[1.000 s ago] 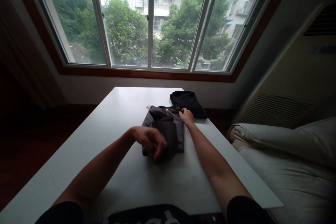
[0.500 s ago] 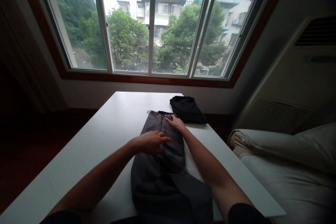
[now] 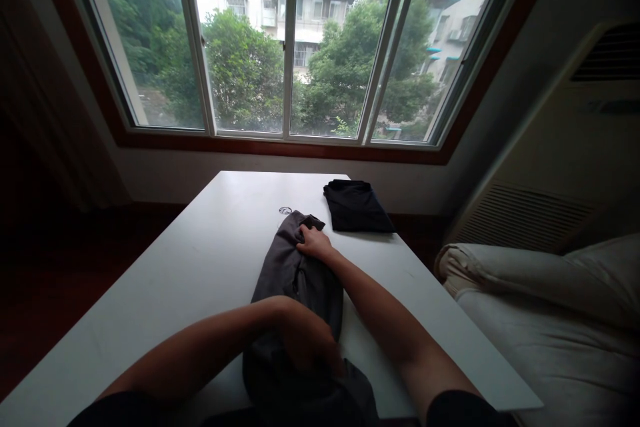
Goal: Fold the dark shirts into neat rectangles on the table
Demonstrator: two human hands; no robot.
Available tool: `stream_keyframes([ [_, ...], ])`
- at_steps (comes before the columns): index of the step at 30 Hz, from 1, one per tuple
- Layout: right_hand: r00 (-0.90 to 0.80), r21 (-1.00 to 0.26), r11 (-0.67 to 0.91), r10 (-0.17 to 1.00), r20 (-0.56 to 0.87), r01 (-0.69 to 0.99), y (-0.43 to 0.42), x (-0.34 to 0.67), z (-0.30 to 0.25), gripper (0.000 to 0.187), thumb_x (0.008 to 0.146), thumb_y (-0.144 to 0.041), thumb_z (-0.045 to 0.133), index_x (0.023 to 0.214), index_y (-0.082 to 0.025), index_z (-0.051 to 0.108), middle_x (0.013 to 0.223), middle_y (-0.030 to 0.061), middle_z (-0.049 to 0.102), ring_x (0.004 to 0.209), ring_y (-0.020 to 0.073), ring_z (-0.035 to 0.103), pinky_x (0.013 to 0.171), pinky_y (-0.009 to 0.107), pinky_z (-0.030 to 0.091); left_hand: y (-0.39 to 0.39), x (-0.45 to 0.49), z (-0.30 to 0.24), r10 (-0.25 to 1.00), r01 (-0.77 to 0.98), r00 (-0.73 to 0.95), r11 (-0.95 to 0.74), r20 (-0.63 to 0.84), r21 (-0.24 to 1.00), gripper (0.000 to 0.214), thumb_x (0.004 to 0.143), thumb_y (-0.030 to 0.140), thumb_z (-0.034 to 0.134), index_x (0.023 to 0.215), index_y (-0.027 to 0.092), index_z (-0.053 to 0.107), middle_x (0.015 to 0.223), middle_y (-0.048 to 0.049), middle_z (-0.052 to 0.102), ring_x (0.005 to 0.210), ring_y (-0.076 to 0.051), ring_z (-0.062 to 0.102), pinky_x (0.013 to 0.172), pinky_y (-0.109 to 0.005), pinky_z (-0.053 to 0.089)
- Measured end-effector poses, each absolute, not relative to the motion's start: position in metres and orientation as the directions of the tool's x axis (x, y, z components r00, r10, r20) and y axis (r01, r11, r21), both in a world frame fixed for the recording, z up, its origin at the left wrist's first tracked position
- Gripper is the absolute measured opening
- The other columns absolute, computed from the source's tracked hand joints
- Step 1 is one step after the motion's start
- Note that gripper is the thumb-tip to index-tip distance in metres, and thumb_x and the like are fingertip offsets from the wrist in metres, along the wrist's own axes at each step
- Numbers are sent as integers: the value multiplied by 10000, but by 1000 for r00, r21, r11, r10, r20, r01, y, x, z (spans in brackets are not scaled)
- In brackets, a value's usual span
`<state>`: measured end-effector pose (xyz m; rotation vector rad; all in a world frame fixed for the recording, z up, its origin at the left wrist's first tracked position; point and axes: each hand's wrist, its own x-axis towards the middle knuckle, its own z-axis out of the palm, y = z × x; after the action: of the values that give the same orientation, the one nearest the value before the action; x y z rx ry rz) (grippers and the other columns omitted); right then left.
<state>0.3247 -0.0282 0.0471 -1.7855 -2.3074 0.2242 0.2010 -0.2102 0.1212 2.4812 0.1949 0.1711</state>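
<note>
Grey trousers [image 3: 285, 257] lie lengthwise on the white table [image 3: 200, 267], bunched and creased, with the waist end away from me and a thin drawstring loop [image 3: 285, 211] beyond it. At that end my right hand [image 3: 315, 241] is closed, its fingers gathering the cloth near the waistband. My left hand [image 3: 311, 341] is bent down over the lower part, close to my body. Its fingers are dark and blurred against the cloth, so their grip does not show. The nearest part of the trousers is in deep shadow.
A folded black garment [image 3: 357, 207] lies at the table's far right corner. To the right stands a pale cushioned sofa [image 3: 545, 300], with a vented cream unit [image 3: 560, 153] behind it. A wide window [image 3: 290, 47] is beyond the table.
My left hand has come down and toward me over the trousers. My right hand has shifted left with the waist end, which is now narrower and more bunched, leaving the drawstring loop exposed.
</note>
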Motion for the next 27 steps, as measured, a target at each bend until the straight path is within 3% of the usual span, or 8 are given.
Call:
stream_keyframes([
  [5, -231, -618, 213, 972, 51, 757, -13, 343, 59, 321, 787, -349, 724, 1068, -217, 644, 975, 38, 705, 903, 242, 654, 749, 288, 469, -219, 176, 165, 150, 85, 989, -608, 9, 789, 478, 748, 659, 814, 975, 241, 772, 948, -106, 743, 880, -276, 738, 697, -291, 594],
  [8, -102, -873, 135, 990, 99, 469, -1, 360, 74, 298, 737, -340, 738, 979, -210, 621, 857, -1, 659, 795, 198, 607, 677, 264, 462, -213, 162, 207, -170, -2, 982, -424, -77, 906, 513, 729, 709, 817, 878, 220, 770, 901, -110, 762, 849, -274, 762, 696, -273, 610],
  [11, 90, -982, 148, 983, 159, 117, 7, 378, 93, 371, 695, -372, 769, 981, -221, 589, 785, -30, 612, 729, 174, 578, 638, 257, 469, -204, 149, 237, -449, 18, 883, -263, -139, 965, 565, 846, 718, 715, 973, 171, 770, 952, -129, 781, 889, -281, 775, 783, -293, 623],
  [13, 218, -979, 192, 961, 172, -71, 11, 389, 105, 406, 699, -394, 770, 1011, -232, 566, 779, -43, 602, 708, 163, 578, 635, 256, 483, -195, 143, 237, -240, 54, 959, -368, -151, 928, 551, 928, 683, 642, 1083, 166, 753, 986, -114, 778, 907, -260, 762, 825, -310, 610],
  [15, 342, -951, 242, 925, 166, -193, 15, 399, 114, 421, 713, -395, 762, 1040, -241, 545, 796, -50, 607, 708, 155, 591, 648, 257, 501, -182, 142, 218, 242, 200, 968, -607, -60, 769, 477, 971, 627, 610, 1125, 194, 733, 1047, -96, 759, 961, -248, 729, 892, -342, 580],
  [18, 507, -910, 301, 853, 123, -285, 20, 414, 125, 413, 742, -365, 743, 1068, -247, 518, 834, -47, 624, 744, 158, 624, 683, 269, 531, -154, 152, 165, 774, 643, 601, -618, 202, 453, 507, 944, 589, 639, 1276, 207, 669, 1316, -157, 653, 1223, -332, 620, 1064, -474, 491],
  [22, 656, -898, 359, 746, 112, -255, 27, 436, 131, 422, 771, -349, 734, 1122, -252, 520, 912, -29, 650, 836, 178, 661, 747, 296, 557, -128, 170, 98, 851, 784, 519, -510, 79, 353, 1148, 755, 651, 784, 1681, 276, 219, 1638, -203, 355, 1468, -443, 404, 1125, -541, 440],
  [27, 733, -938, 309, 673, 101, -155, 35, 460, 127, 437, 737, -339, 785, 1100, -240, 564, 944, -26, 654, 878, 182, 660, 824, 306, 554, -129, 174, 88, 751, 726, 660, -624, -38, 289, 1127, 791, 406, 728, 1706, 292, 79, 1387, -153, 619, 1197, -381, 655, 953, -437, 536],
])
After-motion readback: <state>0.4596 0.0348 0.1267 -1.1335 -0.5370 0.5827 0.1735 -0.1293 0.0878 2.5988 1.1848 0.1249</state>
